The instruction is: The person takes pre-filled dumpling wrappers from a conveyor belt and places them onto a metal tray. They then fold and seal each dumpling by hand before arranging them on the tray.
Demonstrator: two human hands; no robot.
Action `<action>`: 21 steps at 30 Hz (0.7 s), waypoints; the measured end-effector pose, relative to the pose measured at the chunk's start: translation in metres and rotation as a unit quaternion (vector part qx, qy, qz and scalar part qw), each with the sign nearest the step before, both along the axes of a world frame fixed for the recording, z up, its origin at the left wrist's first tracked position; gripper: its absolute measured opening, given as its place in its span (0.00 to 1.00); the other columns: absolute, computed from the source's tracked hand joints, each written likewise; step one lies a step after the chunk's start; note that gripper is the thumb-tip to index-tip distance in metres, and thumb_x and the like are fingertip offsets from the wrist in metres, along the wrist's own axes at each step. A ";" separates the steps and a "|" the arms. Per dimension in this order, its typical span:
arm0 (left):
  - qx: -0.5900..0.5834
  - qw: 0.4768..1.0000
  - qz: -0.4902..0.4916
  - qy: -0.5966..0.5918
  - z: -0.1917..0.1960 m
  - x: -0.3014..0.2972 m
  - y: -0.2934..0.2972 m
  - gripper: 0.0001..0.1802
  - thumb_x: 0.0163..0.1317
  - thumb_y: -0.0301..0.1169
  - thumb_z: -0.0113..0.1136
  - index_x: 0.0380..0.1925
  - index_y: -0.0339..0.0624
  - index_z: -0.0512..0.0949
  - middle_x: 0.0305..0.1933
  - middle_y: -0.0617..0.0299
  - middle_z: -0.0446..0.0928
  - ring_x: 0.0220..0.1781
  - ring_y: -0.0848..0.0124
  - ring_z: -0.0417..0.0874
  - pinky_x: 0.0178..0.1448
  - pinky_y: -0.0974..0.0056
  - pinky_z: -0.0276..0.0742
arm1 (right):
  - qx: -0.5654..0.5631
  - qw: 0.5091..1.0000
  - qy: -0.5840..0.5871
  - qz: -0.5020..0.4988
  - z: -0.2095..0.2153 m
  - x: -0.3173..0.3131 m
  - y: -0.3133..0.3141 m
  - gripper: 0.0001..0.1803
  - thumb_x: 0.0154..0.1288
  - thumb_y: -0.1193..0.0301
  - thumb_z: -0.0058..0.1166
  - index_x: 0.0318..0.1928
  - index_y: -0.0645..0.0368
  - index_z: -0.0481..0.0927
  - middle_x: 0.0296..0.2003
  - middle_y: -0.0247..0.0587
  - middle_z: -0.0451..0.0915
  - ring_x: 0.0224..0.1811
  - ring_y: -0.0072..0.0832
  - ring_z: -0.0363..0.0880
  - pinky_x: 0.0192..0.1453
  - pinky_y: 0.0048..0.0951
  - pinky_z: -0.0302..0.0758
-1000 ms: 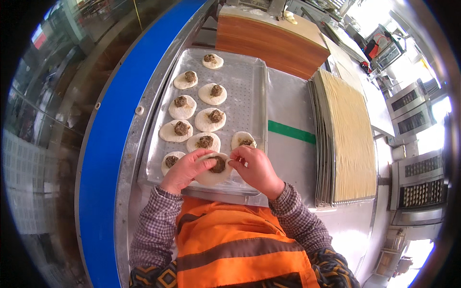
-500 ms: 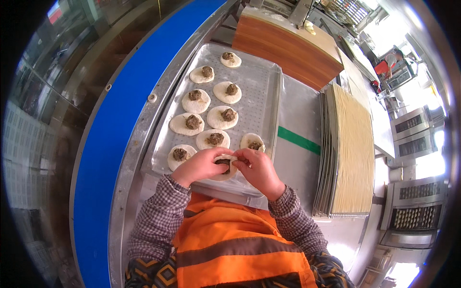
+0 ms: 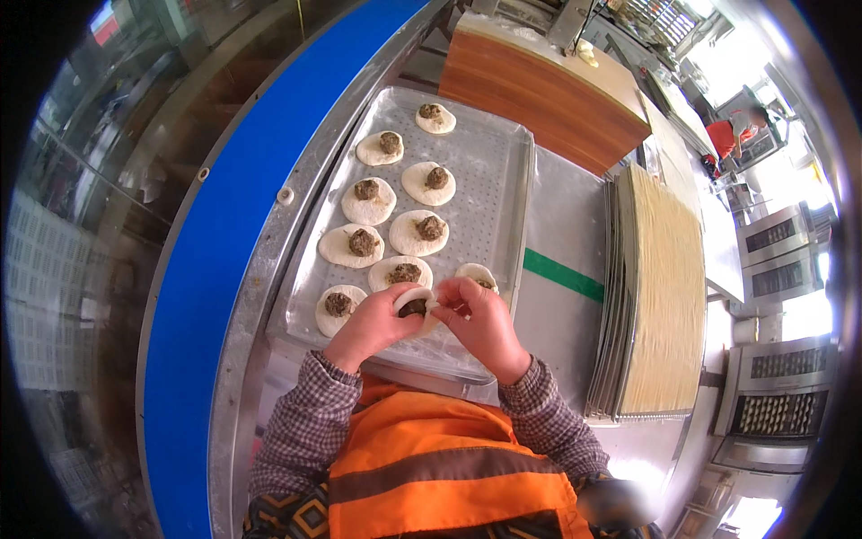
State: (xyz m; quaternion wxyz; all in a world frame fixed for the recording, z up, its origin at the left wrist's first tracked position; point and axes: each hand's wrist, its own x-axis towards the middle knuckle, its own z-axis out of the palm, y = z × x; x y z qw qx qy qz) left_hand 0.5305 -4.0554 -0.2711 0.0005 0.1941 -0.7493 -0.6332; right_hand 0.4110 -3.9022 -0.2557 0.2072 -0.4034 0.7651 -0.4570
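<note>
Between my two hands is a round of white dough with dark brown filling (image 3: 412, 307), raised above the near edge of a perforated metal tray (image 3: 489, 171). My left hand (image 3: 370, 325) cups it from the left side. The fingers of my right hand (image 3: 479, 319) pinch the dough's right edge, where it is drawn up. Several flat dough rounds lie on the tray, each topped with a lump of the same filling, such as one dough round (image 3: 350, 245) to the left. Just past my right hand, another filled round (image 3: 477, 274) is partly hidden by my fingers.
A blue strip with a metal rim (image 3: 202, 269) runs along the left. On the right, a stack of trays with a tan top (image 3: 660, 296) stands beside a green stripe (image 3: 563, 274). Beyond is a wooden block (image 3: 539, 90). A person in red (image 3: 723, 136) is far right.
The dough's edge has come up higher around the filling between my hands. My right fingers have shifted slightly while pinching. The whole view has moved a little.
</note>
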 end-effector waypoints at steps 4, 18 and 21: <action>0.067 0.996 0.037 -0.055 -0.007 -0.004 -0.001 0.23 0.60 0.30 0.66 0.55 0.37 0.76 0.44 0.63 0.81 0.43 0.78 0.80 0.48 0.70 0.78 | 0.018 0.999 -0.004 -0.034 -0.005 0.000 0.001 0.07 0.60 0.74 0.62 0.38 0.63 0.82 0.31 0.49 0.83 0.33 0.43 0.83 0.37 0.35 0.78; -0.145 0.984 -0.082 -0.067 -0.006 -0.029 -0.007 0.20 0.57 0.31 0.64 0.48 0.34 0.78 0.37 0.55 0.83 0.39 0.69 0.83 0.45 0.64 0.77 | -0.021 0.993 0.117 -0.012 -0.010 -0.005 0.005 0.08 0.60 0.75 0.59 0.40 0.63 0.81 0.31 0.48 0.82 0.31 0.40 0.82 0.36 0.34 0.78; -0.087 0.987 -0.106 -0.079 -0.001 -0.034 -0.017 0.19 0.58 0.31 0.64 0.49 0.35 0.78 0.38 0.56 0.82 0.41 0.70 0.82 0.45 0.64 0.78 | -0.014 0.999 -0.025 -0.030 -0.008 -0.007 0.006 0.06 0.59 0.75 0.57 0.37 0.62 0.80 0.31 0.50 0.81 0.33 0.47 0.80 0.37 0.39 0.77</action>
